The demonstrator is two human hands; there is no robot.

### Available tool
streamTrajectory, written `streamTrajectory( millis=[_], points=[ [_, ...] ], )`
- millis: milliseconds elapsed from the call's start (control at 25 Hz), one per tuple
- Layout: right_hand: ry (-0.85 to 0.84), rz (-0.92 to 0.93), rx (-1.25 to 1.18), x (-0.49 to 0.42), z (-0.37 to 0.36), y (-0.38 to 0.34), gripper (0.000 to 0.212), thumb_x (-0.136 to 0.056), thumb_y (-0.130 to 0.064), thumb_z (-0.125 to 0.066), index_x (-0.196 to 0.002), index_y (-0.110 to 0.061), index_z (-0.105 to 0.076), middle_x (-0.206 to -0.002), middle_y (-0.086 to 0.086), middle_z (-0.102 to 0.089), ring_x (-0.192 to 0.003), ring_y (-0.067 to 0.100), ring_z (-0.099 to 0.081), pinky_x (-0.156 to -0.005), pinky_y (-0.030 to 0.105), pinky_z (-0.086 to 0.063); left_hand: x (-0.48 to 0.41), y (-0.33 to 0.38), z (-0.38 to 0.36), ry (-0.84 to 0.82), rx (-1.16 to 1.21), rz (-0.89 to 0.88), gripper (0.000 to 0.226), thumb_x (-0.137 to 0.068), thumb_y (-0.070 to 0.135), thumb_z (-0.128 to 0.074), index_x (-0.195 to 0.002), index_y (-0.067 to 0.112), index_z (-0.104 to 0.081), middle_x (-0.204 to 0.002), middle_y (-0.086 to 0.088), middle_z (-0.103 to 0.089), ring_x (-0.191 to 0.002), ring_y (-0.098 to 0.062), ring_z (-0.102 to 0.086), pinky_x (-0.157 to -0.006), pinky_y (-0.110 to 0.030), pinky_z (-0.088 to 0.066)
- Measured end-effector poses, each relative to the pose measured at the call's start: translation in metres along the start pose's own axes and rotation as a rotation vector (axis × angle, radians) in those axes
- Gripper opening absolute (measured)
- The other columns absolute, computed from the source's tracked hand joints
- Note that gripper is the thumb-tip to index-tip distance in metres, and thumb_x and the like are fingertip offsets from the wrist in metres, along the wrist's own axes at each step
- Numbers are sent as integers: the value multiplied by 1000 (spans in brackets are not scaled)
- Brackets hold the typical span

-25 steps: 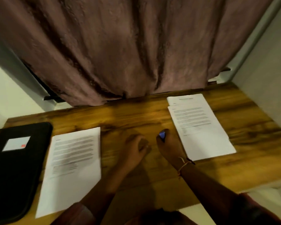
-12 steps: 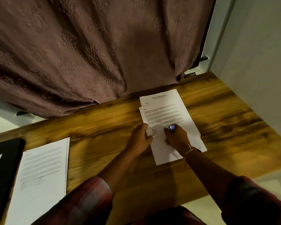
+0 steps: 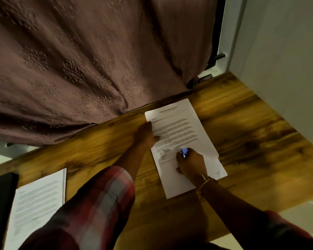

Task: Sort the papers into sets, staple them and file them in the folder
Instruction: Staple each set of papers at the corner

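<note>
Far edge of tabletop (image 3: 251,141), right of middle: two white printed paper sheets (image 3: 179,127), overlapped and skewed. The upper one reaches the far edge, the lower one pokes out toward the near edge.
Left hand (image 3: 146,136): at the left edge of the top sheet, fingers curled, thumb on the paper, pinching that edge.
Right hand (image 3: 192,165): resting on the sheets, fingers curled round a small blue object (image 3: 185,151). Only its tip shows, so I can't tell what kind of thing it is.
Right wrist: thin gold-coloured bangle (image 3: 205,184).
Left arm: red and grey plaid sleeve (image 3: 98,204).
Near left corner of tabletop: second stack of white printed paper (image 3: 38,204), lying flat, well apart from both hands.
Left edge of tabletop: flat black folder (image 3: 2,204), just beside that stack, cut off by the frame.
Tabletop surface: brown wood grain.
Behind far edge: mauve embossed fabric curtain (image 3: 79,60), hanging down to the tabletop.
Right side: pale grey wall (image 3: 287,51).
</note>
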State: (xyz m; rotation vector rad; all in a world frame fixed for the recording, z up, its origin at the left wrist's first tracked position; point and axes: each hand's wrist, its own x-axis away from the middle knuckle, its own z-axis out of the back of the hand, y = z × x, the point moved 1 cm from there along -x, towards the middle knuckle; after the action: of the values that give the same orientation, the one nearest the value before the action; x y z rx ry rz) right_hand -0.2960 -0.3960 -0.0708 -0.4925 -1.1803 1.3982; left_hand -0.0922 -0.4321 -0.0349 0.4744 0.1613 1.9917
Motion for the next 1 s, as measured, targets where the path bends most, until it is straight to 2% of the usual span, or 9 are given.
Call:
streamTrajectory(
  millis=[120, 240, 360, 520, 600, 680, 720, 840, 1000],
  points=[
    [1, 1, 1, -1, -1, 1, 12, -98, -31, -58, -99, -19, -56, -77, -8, -65, -51, 9, -68, -53, 19, -57, -13, 4, 4, -61, -125, 10, 84, -86, 45, -75, -151, 13, -32, -153, -15, -39, -142, -33, -38, -111, -44, -40],
    [-4, 5, 8, -1, -2, 1, 12, -98, -30, -58, -99, -18, -57, -76, -9, -65, -48, 6, -67, -50, 17, -55, -24, 1, 11, -150, -119, 32, 93, -80, 46, -81, -150, 12, -31, -156, -16, -33, -146, -34, -30, -115, -46, -32],
    [-18, 10, 2, -1, -2, 0, 11, -98, -29, -58, -101, -19, -56, -78, -9, -65, -47, 6, -66, -47, 14, -51, -35, -4, 16, -166, -5, 74, 94, -72, 44, -88, -147, 11, -40, -152, -14, -42, -140, -31, -41, -112, -44, -40],
    [-13, 25, 25, 0, -1, -1, 10, -98, -30, -58, -100, -20, -55, -83, -3, -68, -49, 8, -66, -48, 13, -51, -32, -5, 20, -113, 226, 62, 55, -83, 16, -81, -131, 6, -56, -129, -12, -62, -118, -27, -61, -82, -28, -52],
    [-5, 21, 12, 1, -1, 0, 11, -98, -31, -59, -100, -20, -55, -84, -2, -69, -55, 13, -69, -54, 22, -59, -26, -5, 24, -85, 267, 18, 33, -88, 8, -74, -118, 5, -61, -114, -5, -64, -103, -20, -64, -64, -11, -46],
    [0, 25, 28, 1, -1, 0, 13, -96, -32, -60, -100, -20, -56, -86, 0, -70, -63, 18, -71, -63, 33, -63, -15, -3, 31, -55, 263, -54, 17, -90, 8, -71, -102, 11, -61, -104, 0, -60, -90, -12, -60, -56, -5, -40],
    [-1, 29, 42, 2, -1, 0, 14, -96, -32, -60, -100, -19, -57, -87, 1, -71, -67, 20, -72, -68, 37, -63, -10, -4, 35, -37, 276, -92, 15, -89, 11, -73, -98, 14, -61, -105, 0, -61, -91, -14, -60, -62, -8, -43],
    [-34, 23, 42, 8, 2, -6, 18, -97, -32, -59, -105, -16, -59, -89, 2, -71, -68, 20, -72, -70, 37, -63, 11, -11, 46, -17, 437, -126, 15, -83, 20, -76, -89, 18, -62, -97, -1, -66, -92, -21, -64, -81, -38, -57],
    [-129, 51, 15, 22, 7, -17, 19, -98, -28, -60, -110, -13, -59, -95, 4, -69, -74, 19, -72, -68, 31, -63, 48, -31, 63, -5, 612, -92, 18, -92, 14, -72, -91, 23, -57, -102, -5, -71, -95, -23, -70, -76, -45, -62]
  ],
)
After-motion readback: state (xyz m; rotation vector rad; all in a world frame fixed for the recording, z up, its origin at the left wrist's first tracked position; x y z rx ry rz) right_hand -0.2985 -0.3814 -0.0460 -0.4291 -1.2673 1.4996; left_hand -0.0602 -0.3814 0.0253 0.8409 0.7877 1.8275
